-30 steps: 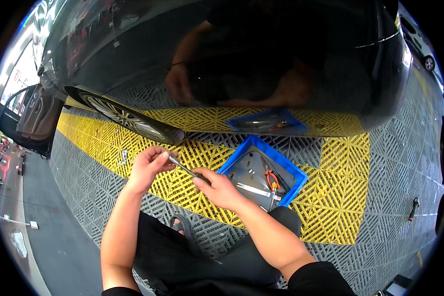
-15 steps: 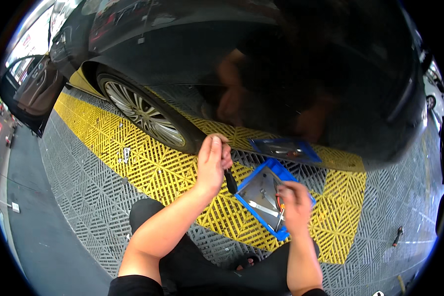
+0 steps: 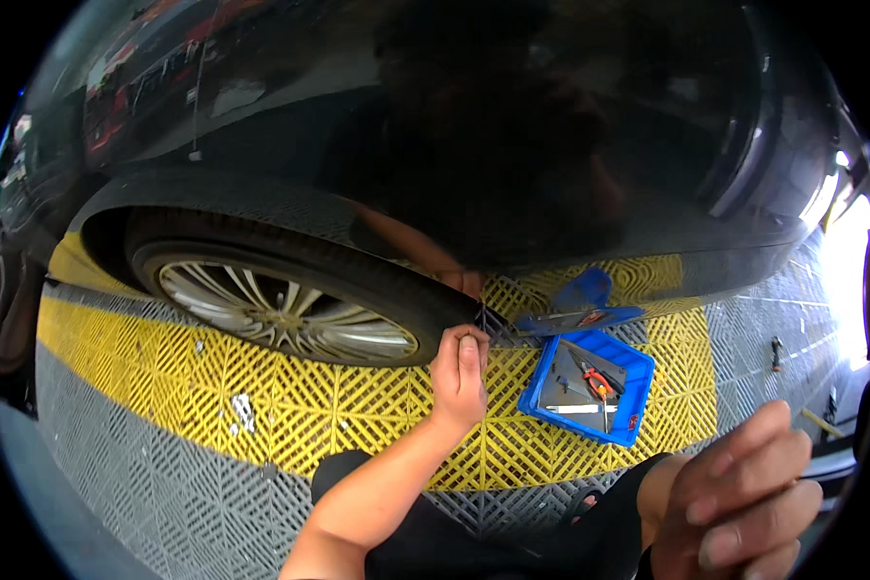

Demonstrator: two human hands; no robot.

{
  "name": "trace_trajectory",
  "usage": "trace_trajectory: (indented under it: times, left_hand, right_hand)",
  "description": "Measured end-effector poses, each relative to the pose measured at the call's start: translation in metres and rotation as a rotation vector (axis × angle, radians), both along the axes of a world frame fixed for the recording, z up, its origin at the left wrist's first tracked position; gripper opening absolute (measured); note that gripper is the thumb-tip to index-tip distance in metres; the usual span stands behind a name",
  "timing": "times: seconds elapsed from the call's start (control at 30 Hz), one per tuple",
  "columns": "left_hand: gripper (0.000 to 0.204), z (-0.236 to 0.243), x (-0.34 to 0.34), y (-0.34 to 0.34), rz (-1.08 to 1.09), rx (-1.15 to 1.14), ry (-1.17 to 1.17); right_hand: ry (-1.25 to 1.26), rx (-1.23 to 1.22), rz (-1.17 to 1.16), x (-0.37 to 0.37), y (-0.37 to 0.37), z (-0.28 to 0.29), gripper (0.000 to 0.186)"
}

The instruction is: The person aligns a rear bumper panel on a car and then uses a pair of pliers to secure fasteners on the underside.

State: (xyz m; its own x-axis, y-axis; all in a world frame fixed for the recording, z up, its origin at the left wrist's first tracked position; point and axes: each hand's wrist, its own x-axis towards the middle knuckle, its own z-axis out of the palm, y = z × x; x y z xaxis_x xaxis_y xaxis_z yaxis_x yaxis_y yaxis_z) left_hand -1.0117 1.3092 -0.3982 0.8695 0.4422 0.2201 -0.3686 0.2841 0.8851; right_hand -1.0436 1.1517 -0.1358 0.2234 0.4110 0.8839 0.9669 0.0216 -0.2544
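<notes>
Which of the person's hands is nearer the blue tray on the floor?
The left hand sits just left of the blue tray, level with it. The right hand is raised near the camera, so true nearness is unclear.

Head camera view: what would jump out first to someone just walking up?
A glossy black car fills the top, its silver-spoked wheel on bright yellow floor grating. The left hand reaches to the car's lower edge beside the tyre; a blue tray of tools lies right of it. The right hand looms lower right.
</notes>
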Motion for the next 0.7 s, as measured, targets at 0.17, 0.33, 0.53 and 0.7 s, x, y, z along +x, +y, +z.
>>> trace_trajectory:
  times: [0.17, 0.33, 0.53, 0.7]
  left_hand:
    - [0.024, -0.004, -0.002, 0.022, -0.043, -0.052, -0.008]
    - [0.023, -0.007, 0.001, 0.057, 0.068, 0.329, -0.168]
    - [0.02, -0.017, 0.011, 0.063, 0.037, 0.458, -0.345]
    - [0.02, -0.024, 0.015, 0.078, 0.055, 0.504, -0.406]
  right_hand:
    - [0.014, -0.009, -0.18, -0.004, 0.051, -0.022, 0.029]
    - [0.316, -0.151, -0.452, -0.004, 0.091, -0.103, 0.03]
    - [0.464, -0.176, -0.778, 0.001, 0.121, -0.194, 0.061]
    - [0.459, -0.057, -0.85, 0.004, 0.144, -0.209, 0.066]
